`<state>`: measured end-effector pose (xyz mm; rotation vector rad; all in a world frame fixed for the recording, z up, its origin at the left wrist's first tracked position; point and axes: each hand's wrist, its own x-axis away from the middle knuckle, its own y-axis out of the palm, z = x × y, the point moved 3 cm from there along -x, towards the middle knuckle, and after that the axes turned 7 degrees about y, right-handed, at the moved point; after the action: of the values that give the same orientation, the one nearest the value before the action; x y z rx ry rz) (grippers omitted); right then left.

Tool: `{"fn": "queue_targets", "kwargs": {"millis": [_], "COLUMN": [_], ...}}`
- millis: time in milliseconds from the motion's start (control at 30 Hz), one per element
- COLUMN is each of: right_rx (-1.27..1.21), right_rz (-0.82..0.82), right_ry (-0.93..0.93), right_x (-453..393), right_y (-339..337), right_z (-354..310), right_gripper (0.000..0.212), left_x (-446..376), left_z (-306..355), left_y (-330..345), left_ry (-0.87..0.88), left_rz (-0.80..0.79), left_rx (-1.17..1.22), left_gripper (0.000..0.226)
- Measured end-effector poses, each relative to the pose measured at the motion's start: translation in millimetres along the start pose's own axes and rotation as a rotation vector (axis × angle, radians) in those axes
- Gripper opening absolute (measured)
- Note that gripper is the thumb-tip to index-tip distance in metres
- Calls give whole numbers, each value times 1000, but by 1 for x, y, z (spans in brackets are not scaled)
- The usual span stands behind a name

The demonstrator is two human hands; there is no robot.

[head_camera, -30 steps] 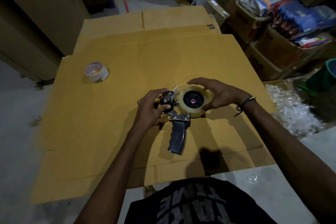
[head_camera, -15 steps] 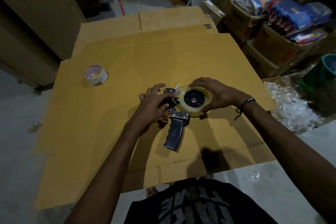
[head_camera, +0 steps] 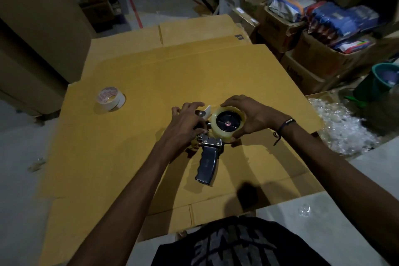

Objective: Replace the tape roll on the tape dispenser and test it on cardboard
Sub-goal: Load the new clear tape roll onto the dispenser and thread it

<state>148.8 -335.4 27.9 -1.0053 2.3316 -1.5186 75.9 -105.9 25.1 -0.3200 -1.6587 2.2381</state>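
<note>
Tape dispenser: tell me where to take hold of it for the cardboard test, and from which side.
Grip the tape dispenser by its black pistol handle, coming from the near side. The handle lies flat on the cardboard, pointing toward the person, bare and ribbed for fingers. The right hand grips the tape roll and the left hand works at the front end, so probably only the handle is free.

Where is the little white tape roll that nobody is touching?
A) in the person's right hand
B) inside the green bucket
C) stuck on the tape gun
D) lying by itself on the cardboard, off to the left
D: the white tape roll lies alone on the cardboard, left of both hands, which are busy at the tape dispenser.
</note>
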Motion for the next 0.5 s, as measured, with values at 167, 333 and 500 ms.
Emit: {"fn": "queue_targets", "kwargs": {"millis": [167,333,500], "right_rx": [41,29,-3], "right_rz": [30,75,87], "right_ry": [37,72,91], "right_x": [2,6,7], "right_y": [0,4,7], "right_z": [-4,-3,-2], "right_gripper": [111,113,113], "left_x": [8,18,24], "left_z": [-5,-13,-23], "left_y": [-4,-5,-1], "left_ry": [79,122,90], "left_rz": [-29,-22,-2], "left_rx": [-48,-44,60], "left_gripper": [9,12,9]}}
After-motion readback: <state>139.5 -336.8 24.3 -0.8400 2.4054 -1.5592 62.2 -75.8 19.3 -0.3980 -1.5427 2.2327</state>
